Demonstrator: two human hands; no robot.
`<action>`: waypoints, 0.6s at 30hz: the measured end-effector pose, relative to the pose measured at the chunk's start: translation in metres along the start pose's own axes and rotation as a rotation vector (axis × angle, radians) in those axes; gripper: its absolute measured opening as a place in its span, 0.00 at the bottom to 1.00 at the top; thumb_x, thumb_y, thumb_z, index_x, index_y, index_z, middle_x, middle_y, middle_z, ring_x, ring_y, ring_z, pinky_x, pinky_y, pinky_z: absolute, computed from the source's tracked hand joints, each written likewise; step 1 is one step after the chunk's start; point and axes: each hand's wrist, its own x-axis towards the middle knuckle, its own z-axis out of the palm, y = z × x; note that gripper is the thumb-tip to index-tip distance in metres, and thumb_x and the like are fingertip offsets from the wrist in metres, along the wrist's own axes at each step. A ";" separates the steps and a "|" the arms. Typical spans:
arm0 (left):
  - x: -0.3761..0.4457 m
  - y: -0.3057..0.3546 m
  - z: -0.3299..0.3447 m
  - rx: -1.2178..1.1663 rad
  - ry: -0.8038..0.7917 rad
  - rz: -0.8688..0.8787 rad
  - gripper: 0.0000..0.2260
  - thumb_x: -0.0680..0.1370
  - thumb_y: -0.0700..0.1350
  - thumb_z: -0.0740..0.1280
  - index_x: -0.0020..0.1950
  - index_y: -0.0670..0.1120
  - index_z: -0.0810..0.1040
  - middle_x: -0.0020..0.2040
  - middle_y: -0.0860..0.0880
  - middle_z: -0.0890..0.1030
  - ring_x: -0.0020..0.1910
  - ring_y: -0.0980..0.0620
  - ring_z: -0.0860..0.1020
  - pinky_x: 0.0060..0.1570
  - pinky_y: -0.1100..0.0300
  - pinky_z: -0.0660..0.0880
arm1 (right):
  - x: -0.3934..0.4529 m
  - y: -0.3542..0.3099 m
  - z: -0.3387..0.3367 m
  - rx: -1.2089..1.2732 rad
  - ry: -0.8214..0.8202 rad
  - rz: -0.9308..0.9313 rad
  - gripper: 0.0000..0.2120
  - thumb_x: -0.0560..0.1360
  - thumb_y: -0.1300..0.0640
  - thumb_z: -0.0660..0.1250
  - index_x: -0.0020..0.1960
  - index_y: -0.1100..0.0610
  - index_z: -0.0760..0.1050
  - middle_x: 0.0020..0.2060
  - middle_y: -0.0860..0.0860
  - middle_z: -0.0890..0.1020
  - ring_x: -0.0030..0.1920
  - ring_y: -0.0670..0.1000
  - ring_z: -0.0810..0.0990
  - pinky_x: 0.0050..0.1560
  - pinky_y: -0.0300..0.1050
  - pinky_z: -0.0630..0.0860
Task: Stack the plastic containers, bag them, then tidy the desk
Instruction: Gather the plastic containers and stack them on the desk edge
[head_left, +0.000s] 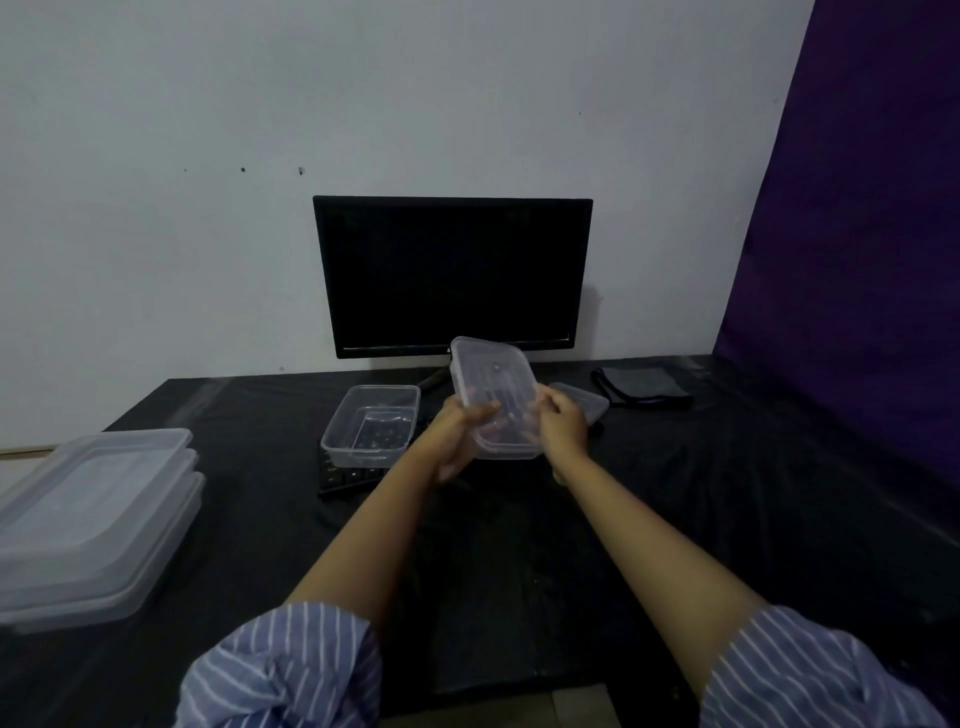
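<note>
Left hand (460, 436) and right hand (558, 423) both grip a lidded tub (493, 395), tilted, before the monitor (452, 275). Open tub (371, 426) sits left of it.

No text, label, brand or number can be read anywhere. The monitor (452, 275) at the desk's far edge carries a small pale mark at the middle of its lower bezel, too small to make out, and the keys of the keyboard (345, 473) show only faint, illegible marks.
</note>
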 end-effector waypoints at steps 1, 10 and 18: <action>-0.001 0.000 0.000 0.009 0.001 0.003 0.21 0.77 0.38 0.67 0.68 0.37 0.69 0.62 0.36 0.78 0.59 0.39 0.79 0.55 0.47 0.78 | -0.001 -0.001 0.001 0.011 -0.013 0.012 0.15 0.82 0.59 0.57 0.64 0.54 0.76 0.52 0.52 0.80 0.52 0.54 0.81 0.50 0.50 0.81; 0.000 0.004 0.002 -0.032 0.018 -0.027 0.28 0.75 0.39 0.71 0.72 0.40 0.64 0.66 0.35 0.74 0.63 0.36 0.75 0.62 0.38 0.72 | 0.010 0.002 0.008 -0.137 0.039 0.133 0.29 0.81 0.41 0.50 0.67 0.62 0.73 0.62 0.62 0.77 0.60 0.61 0.77 0.62 0.57 0.74; -0.008 0.009 0.004 -0.023 0.004 -0.029 0.30 0.72 0.40 0.73 0.71 0.41 0.66 0.65 0.37 0.76 0.62 0.38 0.77 0.61 0.43 0.74 | 0.000 0.003 0.012 -0.077 0.047 0.180 0.36 0.79 0.34 0.45 0.58 0.63 0.77 0.52 0.60 0.82 0.49 0.62 0.82 0.28 0.47 0.81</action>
